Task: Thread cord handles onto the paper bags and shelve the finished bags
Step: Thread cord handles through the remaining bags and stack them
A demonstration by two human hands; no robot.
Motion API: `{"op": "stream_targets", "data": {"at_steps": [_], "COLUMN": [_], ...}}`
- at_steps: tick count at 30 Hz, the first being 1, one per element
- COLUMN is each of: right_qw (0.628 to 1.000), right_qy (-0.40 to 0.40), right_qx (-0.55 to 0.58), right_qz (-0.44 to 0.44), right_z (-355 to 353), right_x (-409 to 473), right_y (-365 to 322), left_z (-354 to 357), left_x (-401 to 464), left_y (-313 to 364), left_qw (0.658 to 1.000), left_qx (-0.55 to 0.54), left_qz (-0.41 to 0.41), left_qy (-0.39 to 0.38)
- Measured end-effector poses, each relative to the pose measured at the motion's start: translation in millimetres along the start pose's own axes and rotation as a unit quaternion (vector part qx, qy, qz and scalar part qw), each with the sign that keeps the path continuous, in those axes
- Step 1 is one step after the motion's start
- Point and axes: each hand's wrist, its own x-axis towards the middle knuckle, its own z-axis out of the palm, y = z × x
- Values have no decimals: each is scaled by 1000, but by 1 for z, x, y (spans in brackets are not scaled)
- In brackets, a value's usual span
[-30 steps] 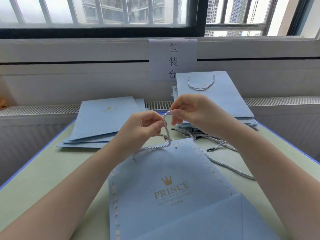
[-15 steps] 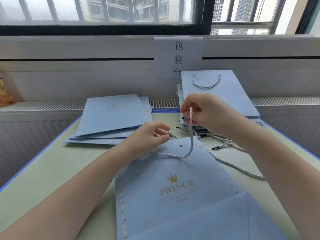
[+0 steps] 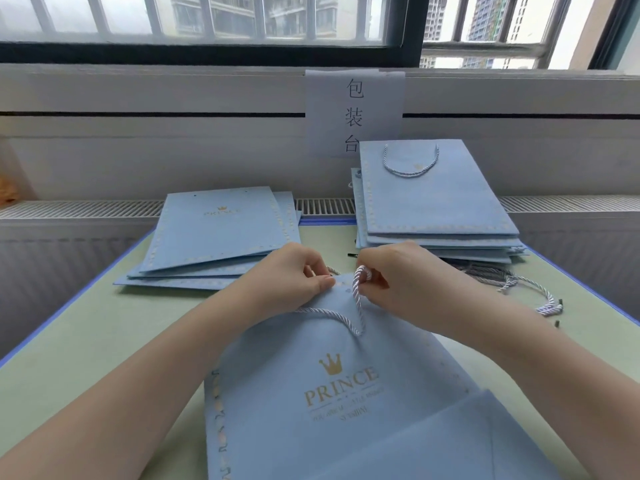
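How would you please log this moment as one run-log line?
step: threading handle | right hand: pinches cord | left hand: pinches top edge of bag | finished stack: far right

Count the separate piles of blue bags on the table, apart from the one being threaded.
2: an unthreaded pile at back left, and a pile with handles at back right. Bags within each pile can't be counted.

- Left hand point(image 3: 294, 275) and right hand point(image 3: 391, 271): bare, no gloves, rings or watch.
- Both forearms bare to the frame edge; no sleeves visible.
- Short, unpainted nails.
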Motion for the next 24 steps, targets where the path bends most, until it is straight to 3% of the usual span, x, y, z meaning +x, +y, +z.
{"op": "stream_targets", "data": {"at_steps": [9,14,19,24], "right_qw": [994,991,952,959], "right_qy": [68,52,55,73], "right_qx": [-23,107,300,273], "right_qz": [-88,-61,-32,-18], "right_z": [8,12,7,17], "right_x": [-3,1,-2,0], "right_y": [-8,0,7,3], "left_z": [-4,-7,-16,-25], "left_x": [-1,-2,-3,-6], "left_y": [7,6,8,-1], "left_qw": [1000,999,997,965], "left_qx": [-22,-26,-54,-200], "left_qz": [-15,-24,-35,-105], "left_qy": [12,-2,-51,-134]}}
